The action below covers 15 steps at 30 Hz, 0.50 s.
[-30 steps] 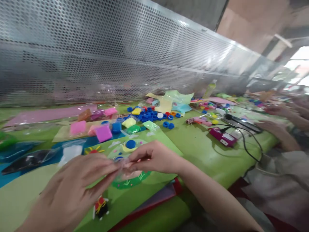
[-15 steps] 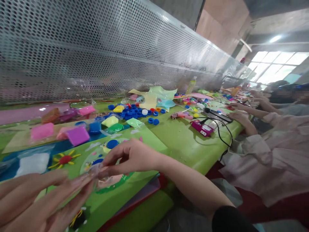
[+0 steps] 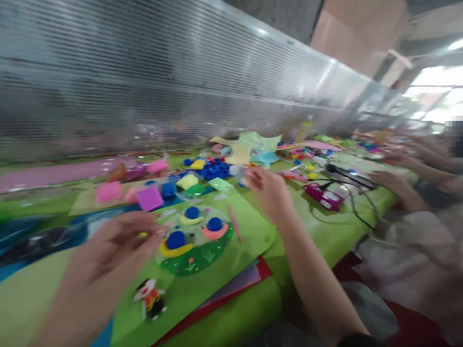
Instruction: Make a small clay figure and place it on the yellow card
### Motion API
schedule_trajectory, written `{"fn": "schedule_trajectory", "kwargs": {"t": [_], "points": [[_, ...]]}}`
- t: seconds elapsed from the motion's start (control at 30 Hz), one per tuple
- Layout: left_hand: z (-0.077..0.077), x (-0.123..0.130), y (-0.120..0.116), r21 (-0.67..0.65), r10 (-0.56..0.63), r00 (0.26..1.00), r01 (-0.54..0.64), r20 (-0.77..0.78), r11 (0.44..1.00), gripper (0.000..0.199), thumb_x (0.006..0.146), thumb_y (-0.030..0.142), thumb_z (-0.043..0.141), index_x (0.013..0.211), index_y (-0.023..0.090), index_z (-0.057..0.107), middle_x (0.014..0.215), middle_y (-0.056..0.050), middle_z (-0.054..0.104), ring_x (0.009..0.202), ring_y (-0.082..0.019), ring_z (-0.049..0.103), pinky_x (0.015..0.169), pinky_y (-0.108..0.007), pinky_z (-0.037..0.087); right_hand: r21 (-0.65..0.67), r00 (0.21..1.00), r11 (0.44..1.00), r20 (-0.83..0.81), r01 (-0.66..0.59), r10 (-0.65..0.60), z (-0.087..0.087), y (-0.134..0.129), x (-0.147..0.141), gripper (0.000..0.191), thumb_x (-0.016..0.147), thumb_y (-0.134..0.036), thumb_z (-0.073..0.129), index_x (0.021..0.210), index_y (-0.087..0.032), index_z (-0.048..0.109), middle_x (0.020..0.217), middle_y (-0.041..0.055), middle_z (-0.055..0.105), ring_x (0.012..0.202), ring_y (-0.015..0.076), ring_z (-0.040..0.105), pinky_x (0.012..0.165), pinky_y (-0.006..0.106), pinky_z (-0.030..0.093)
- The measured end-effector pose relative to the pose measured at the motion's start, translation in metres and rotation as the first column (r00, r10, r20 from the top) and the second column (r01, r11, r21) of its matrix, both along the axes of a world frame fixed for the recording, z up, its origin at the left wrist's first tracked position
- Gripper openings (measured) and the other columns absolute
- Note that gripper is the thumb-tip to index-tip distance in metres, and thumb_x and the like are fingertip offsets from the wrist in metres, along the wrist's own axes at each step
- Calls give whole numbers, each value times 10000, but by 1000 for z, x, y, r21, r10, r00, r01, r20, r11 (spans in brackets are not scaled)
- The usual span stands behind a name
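Observation:
My left hand (image 3: 112, 255) is at the lower left, its thumb and fingertips pinched together; whatever is between them is tiny and blurred. My right hand (image 3: 269, 193) reaches over the far right side of a green sheet, fingers closed at a whitish, see-through piece of plastic (image 3: 237, 170), smeared by motion. Between the hands lies a round clay picture (image 3: 200, 258) with several snail-like figures, each with a blue cap (image 3: 176, 239). A clay figure (image 3: 150, 299) in red, black and white lies below it on the green sheet (image 3: 231, 284).
Bagged clay blocks, such as a purple one (image 3: 150, 197), line the back left. Blue caps (image 3: 217, 168) are heaped behind the sheet. A pink stick (image 3: 235, 223), a magenta power box (image 3: 323, 196) with black cables and a co-worker's arm (image 3: 396, 185) are on the right. Perforated metal panel (image 3: 144, 96) behind.
My hands have come apart: the right moved away to the right and back, the left stayed low at left. The clay picture is now uncovered. The view turned slightly left.

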<state>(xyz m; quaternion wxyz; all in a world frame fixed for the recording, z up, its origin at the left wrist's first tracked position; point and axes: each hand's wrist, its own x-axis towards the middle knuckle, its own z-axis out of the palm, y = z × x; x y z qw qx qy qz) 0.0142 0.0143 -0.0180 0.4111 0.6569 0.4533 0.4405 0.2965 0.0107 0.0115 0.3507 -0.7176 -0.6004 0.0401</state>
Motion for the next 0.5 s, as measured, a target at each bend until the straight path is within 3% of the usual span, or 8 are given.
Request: {"fn": "schedule_trajectory", "kwargs": {"t": [0.07,0.13,0.27,0.33,0.4,0.47,0.5], "points": [[3,4,-1,-28,-18,999,20,50,999,256,721,388,653,928,243,606,883,8,676,811,-135,647,723,-228,553,-54,980,979,59,195,-192,-1,-1,20,228,915,-295,557,1092,-154,590,1111,74,604,969,198,602,837,411,511],[5,7,-2,-67,-30,997,35,77,997,202,744,375,646,891,238,641,885,2,680,803,-115,639,739,-206,541,-100,945,943,109,319,-308,-6,1,40,223,917,-299,555,1093,-169,593,1134,75,597,981,198,597,841,403,510],[10,9,-8,-95,-127,980,142,151,985,163,784,343,623,909,256,680,849,0,676,701,-83,598,664,-169,526,-132,928,926,172,354,-330,-22,10,61,275,908,-308,569,1138,-159,572,1166,83,581,1006,215,591,847,426,507],[13,10,-13,-87,-194,961,214,199,973,157,810,331,603,916,253,688,820,-8,664,666,-80,581,643,-169,522,-89,944,952,186,293,-273,-26,11,54,297,900,-311,579,1152,-156,566,1200,91,565,1046,230,575,879,454,489],[16,12,-17,-70,-250,934,276,254,959,131,816,309,610,905,255,691,814,-9,654,657,-78,574,623,-161,514,-4,969,988,192,157,-153,-24,9,35,281,893,-301,585,1142,-171,580,1228,94,561,1106,244,544,939,486,443],[18,13,-19,-59,-288,906,321,311,945,98,809,269,633,888,265,690,825,0,653,679,-73,580,610,-140,501,91,978,992,198,-90,70,-17,1,7,251,875,-268,593,1116,-199,606,1187,79,606,1146,248,528,989,500,394],[19,14,-20,-58,-303,891,341,338,938,89,805,246,641,877,264,690,834,2,655,702,-73,588,616,-132,498,127,955,962,204,-244,215,-11,-4,-10,238,876,-274,583,1108,-228,614,1145,56,637,1119,225,553,984,468,406]]}}
